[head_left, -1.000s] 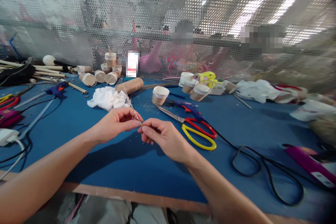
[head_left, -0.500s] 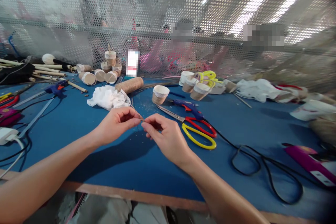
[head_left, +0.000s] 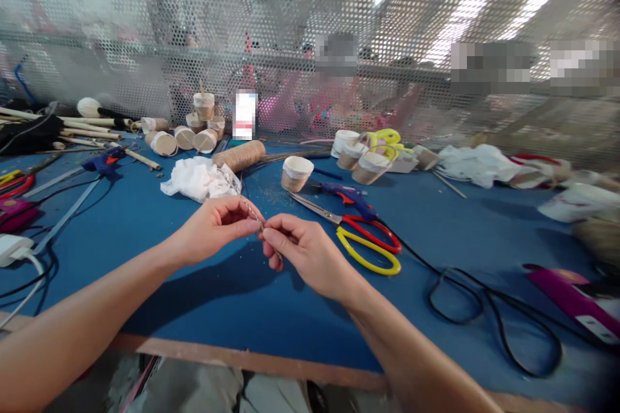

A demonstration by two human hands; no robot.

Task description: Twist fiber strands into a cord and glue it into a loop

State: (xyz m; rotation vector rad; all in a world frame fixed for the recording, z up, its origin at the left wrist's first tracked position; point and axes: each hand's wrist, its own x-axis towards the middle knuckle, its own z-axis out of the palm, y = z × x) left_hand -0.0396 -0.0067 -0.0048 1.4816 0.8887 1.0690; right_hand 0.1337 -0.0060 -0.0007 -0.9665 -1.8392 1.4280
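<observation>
Over the blue surface (head_left: pixel 290 330), the left hand (head_left: pixel 220 231) and the right hand (head_left: pixel 305 250) nearly meet, each grip pinching a thin twisted strand (head_left: pixel 250 208) between thumb and fingers, the strand slanting up toward eleven o'clock. From there a wrapped cup (head_left: pixel 296 175) stands upright at one o'clock and the open-handled scissors (head_left: pixel 335 219) lie at three, while a crumpled white bundle (head_left: pixel 196 179) sits at ten, just beside a twine roll (head_left: pixel 239 156).
</observation>
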